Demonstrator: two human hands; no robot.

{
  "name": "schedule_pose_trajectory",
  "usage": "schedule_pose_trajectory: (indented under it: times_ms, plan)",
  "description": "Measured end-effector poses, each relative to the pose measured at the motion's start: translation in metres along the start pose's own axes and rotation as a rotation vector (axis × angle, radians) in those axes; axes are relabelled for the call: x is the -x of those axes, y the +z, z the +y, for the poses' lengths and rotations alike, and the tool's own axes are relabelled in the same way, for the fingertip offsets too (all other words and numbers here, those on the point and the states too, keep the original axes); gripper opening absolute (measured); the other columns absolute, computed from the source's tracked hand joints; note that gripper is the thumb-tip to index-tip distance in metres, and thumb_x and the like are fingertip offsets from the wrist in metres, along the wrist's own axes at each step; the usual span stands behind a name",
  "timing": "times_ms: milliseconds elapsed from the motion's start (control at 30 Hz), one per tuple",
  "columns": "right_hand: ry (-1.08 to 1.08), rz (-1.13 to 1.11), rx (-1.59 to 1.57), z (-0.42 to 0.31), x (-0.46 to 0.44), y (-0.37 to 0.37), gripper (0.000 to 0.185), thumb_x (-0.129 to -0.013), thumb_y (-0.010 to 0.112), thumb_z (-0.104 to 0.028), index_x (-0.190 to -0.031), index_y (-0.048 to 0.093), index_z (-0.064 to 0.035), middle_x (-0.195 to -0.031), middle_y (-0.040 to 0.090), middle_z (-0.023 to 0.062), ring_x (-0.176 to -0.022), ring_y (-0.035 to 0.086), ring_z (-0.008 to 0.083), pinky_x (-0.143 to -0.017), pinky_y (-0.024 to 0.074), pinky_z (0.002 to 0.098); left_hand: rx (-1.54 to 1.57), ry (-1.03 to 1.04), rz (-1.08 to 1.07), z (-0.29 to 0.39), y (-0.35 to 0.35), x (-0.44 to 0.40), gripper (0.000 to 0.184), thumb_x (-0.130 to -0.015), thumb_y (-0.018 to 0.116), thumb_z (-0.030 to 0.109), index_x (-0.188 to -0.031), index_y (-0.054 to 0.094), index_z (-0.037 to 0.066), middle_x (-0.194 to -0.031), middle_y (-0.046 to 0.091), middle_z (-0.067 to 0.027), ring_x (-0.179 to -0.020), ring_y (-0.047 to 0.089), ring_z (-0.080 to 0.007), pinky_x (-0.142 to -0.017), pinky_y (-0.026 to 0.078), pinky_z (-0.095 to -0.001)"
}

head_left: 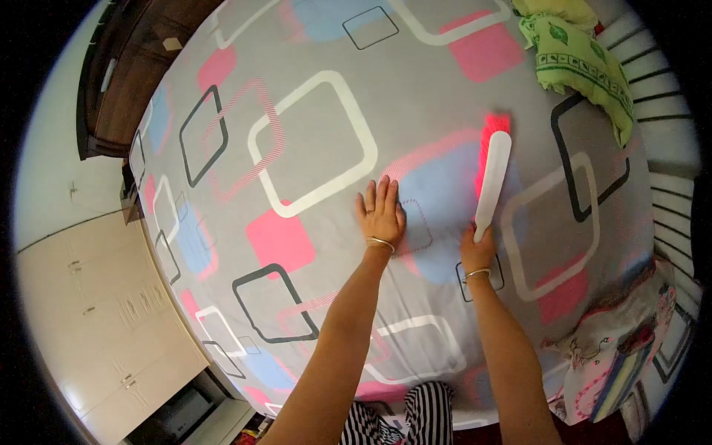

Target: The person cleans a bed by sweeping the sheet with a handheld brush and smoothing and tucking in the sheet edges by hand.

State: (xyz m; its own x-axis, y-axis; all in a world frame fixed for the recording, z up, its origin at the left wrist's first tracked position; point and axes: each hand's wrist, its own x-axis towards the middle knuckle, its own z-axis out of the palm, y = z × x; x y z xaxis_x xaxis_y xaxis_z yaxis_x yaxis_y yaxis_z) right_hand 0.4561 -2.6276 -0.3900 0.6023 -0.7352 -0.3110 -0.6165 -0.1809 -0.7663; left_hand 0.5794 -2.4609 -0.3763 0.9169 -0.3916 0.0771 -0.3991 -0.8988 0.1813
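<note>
My right hand (476, 250) is closed around the handle of a bed brush (492, 178) with a white back and bright pink-red bristles. The brush points away from me, its bristles turned to the left side over the bed sheet. My left hand (381, 211) lies flat on the sheet, palm down with fingers stretched out, to the left of the brush. A grey bed sheet (415, 89) with pink, blue, white and black rounded squares spreads under both hands. Light wrinkles show in it near my left wrist.
A green patterned cloth (578, 63) lies at the far right, by a slatted rail (664, 159). Bunched fabric (612, 348) sits at the near right edge. Dark wooden furniture (130, 67) stands at far left, with pale cabinets (111, 311) below it.
</note>
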Motion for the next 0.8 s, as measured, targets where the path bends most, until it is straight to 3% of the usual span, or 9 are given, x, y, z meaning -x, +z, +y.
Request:
schedule_pose_trajectory:
  times_ms: [133,200,233,367,467,800]
  plan:
    - [-0.081,0.034,0.116,0.004,-0.001,0.002,0.028,-0.082,0.053,-0.024,-0.099,0.055,-0.0025,-0.086,0.062,0.0239,-0.08,0.059,0.0411,-0.067,0.0468,0.0471,0.032,-0.011,-0.006,-0.001,0.0,-0.001,0.054,-0.077,0.048,0.018,-0.131,0.04,0.015,-0.139,0.034,-0.0024,-0.129,0.028,-0.0279,-0.106,0.012,-0.0495]
    - [0.128,-0.033,-0.011,0.006,-0.001,0.003,0.028,-0.082,0.054,-0.025,-0.099,0.054,-0.0028,-0.086,0.062,0.0231,-0.08,0.059,0.0407,-0.066,0.0469,0.0468,0.023,-0.027,-0.028,-0.001,-0.001,-0.002,0.054,-0.077,0.048,0.018,-0.131,0.04,0.016,-0.14,0.033,-0.0019,-0.13,0.027,-0.027,-0.107,0.012,-0.0494]
    - [-0.101,0.072,0.037,0.012,-0.001,0.007,0.028,-0.082,0.055,-0.024,-0.1,0.055,-0.0033,-0.084,0.062,0.022,-0.079,0.06,0.0406,-0.065,0.0469,0.0467,0.021,-0.029,-0.039,-0.001,0.0,-0.002,0.055,-0.077,0.048,0.019,-0.131,0.039,0.016,-0.141,0.033,-0.0017,-0.131,0.026,-0.0264,-0.107,0.012,-0.0493]
    - [0.005,0.038,-0.021,0.018,-0.001,0.008,0.028,-0.081,0.056,-0.024,-0.1,0.055,-0.0033,-0.083,0.063,0.0217,-0.078,0.06,0.0404,-0.065,0.047,0.0463,0.027,-0.044,-0.083,0.0,-0.005,-0.003,0.055,-0.078,0.048,0.021,-0.131,0.039,0.016,-0.141,0.031,-0.0014,-0.132,0.024,-0.0249,-0.107,0.012,-0.049]
    - [-0.107,0.063,0.176,0.013,-0.001,0.004,0.027,-0.081,0.057,-0.024,-0.1,0.056,-0.0042,-0.084,0.063,0.0214,-0.078,0.06,0.04,-0.065,0.0472,0.0456,0.031,-0.043,-0.066,-0.002,-0.004,-0.003,0.054,-0.077,0.049,0.02,-0.131,0.04,0.017,-0.141,0.031,-0.0015,-0.132,0.024,-0.025,-0.107,0.013,-0.05]
    - [0.033,0.032,0.098,0.019,-0.005,0.008,0.034,-0.082,0.056,-0.026,-0.107,0.053,-0.0035,-0.096,0.062,0.0213,-0.088,0.059,0.0386,-0.073,0.0467,0.0443,0.113,-0.029,-0.056,-0.007,-0.004,-0.001,0.052,-0.08,0.048,0.021,-0.13,0.039,0.015,-0.142,0.029,-0.0024,-0.133,0.021,-0.0248,-0.106,0.012,-0.051]
